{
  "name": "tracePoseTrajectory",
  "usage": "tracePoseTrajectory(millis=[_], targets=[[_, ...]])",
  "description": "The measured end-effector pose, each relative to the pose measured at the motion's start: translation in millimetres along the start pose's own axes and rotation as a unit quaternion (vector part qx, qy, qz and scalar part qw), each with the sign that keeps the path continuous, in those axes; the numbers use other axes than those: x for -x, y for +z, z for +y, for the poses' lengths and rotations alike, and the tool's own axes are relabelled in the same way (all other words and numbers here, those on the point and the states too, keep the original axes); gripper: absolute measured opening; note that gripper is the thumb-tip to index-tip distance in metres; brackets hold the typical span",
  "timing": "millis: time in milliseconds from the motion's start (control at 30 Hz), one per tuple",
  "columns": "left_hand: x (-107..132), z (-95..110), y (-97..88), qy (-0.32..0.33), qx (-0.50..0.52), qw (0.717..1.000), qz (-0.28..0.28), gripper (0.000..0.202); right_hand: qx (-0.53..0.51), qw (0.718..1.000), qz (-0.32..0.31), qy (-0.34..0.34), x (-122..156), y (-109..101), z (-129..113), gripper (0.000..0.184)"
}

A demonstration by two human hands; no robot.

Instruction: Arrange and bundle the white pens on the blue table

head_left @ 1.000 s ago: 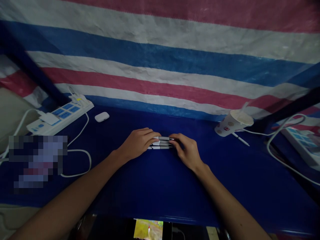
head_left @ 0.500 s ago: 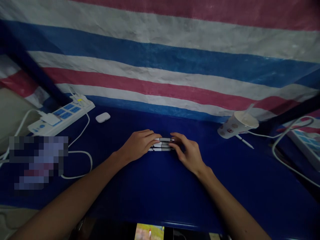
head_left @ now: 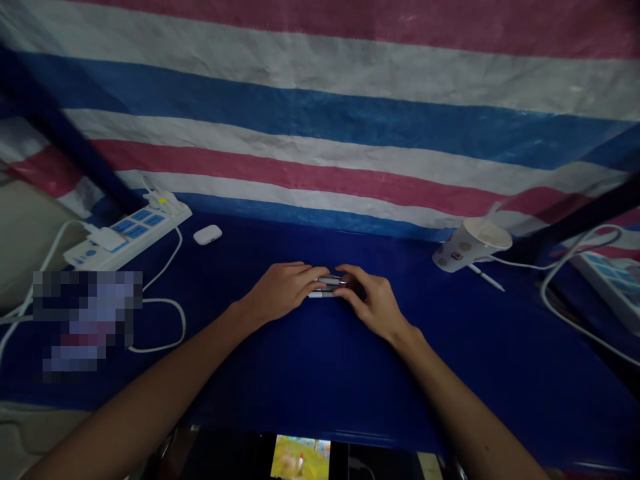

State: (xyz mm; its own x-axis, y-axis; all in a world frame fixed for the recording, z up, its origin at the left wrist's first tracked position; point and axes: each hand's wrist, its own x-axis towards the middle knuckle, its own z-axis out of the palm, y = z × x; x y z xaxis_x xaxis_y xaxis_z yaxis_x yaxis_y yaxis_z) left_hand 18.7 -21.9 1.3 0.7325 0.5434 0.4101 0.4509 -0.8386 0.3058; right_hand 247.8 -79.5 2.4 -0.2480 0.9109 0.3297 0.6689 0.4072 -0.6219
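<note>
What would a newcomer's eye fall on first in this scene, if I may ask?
First the red, white and blue striped woven sheet filling the back. Then the left hand and right hand meeting on the dark blue tabletop, closed on a small bundle of grey-and-white pens; a white paper cup sits far right.

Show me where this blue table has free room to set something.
Bare: the dark blue tabletop between the forearms, and the back strip from the small white earbud case to the white paper cup. Crowded: the middle, where left hand and right hand hold grey-and-white pens; the left, with a white power strip.
</note>
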Motion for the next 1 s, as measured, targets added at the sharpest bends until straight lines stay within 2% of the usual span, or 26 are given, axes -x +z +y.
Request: tracePoseTrajectory(millis=[167,333,467,567,733,867,1000], targets=[[1.5,-1.1,0.5,-0.007,0.014,1.000,-0.002,0.030,-0.018,1.000,0.000,-0.025,2.3,2.3,0.3,0.021],[2.3,0.3,-0.2,-0.016,0.015,1.000,0.002,0.027,0.029,0.999,0.006,-0.012,0.7,8.3,0.4,0.027],[1.8,1.1,-1.3,-0.033,0.023,0.999,0.008,0.020,0.074,0.997,-0.002,-0.014,-0.6,4.6,2.2,0.035],[1.3,1.8,-1.8,-0.041,0.031,0.999,0.003,0.019,0.035,0.999,0.012,-0.029,-0.1,0.3,1.5,0.025],[1.5,4.7,0.3,-0.041,0.020,0.999,-0.002,0.026,0.010,0.998,0.005,-0.065,0.4,2.4,1.6,0.026],[3.0,5.6,4.6,-0.037,0.002,0.999,0.009,0.025,0.042,0.997,0.005,-0.062,0.2,6.1,1.7,0.025],[2.4,3.9,4.4,-0.033,-0.003,0.999,0.011,0.026,0.026,0.999,-0.001,-0.020,-1.9,4.8,-2.9,0.032]])
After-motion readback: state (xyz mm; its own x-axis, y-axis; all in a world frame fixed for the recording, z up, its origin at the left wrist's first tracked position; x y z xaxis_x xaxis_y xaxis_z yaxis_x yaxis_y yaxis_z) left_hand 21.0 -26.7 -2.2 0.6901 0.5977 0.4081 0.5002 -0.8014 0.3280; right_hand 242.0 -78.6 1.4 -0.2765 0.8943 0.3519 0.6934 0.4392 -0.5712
